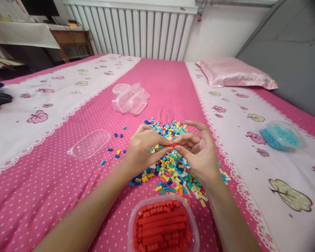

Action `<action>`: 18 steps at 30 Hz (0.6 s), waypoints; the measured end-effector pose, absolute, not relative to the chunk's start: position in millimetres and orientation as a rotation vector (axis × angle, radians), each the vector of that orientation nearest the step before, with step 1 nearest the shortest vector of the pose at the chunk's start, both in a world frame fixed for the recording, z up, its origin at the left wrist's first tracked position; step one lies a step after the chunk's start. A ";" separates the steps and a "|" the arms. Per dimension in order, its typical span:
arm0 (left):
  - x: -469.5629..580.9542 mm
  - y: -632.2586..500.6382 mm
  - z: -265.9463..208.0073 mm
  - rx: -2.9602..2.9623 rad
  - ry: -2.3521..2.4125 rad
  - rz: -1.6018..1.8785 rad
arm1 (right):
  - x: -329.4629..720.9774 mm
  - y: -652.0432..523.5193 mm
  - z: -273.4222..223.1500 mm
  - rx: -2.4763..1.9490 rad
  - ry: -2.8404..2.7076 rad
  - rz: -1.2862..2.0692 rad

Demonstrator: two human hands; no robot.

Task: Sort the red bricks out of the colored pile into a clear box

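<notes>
Piece point(174, 144), small, red, pinched thumb-to-fingers by left hand point(142, 148) and right hand point(204, 155), the latter's outer fingers spread, held above mixed-colour brick pile point(173, 169); slackened or uneven pinch could drop it there, scattering loose bricks.

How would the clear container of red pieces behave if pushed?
The clear container probably won't roll: its outline looks broad and squarish. Its apparently thin plastic may flex slightly. Tilting could spill some red pieces, since they seem uncovered.
</notes>
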State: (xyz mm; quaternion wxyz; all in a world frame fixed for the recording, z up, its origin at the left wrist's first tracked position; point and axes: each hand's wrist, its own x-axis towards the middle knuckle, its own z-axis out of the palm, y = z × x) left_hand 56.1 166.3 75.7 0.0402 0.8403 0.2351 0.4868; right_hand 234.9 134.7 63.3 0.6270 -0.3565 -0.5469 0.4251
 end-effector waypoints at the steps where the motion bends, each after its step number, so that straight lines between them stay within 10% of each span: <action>1: 56.1 165.9 75.8 2.568 0.717 1.484 | 235.4 134.4 63.6 -0.819 -1.253 0.982; 18: 56.6 164.1 81.7 2.498 0.787 1.431 | 237.0 133.9 64.3 -0.865 -1.283 0.957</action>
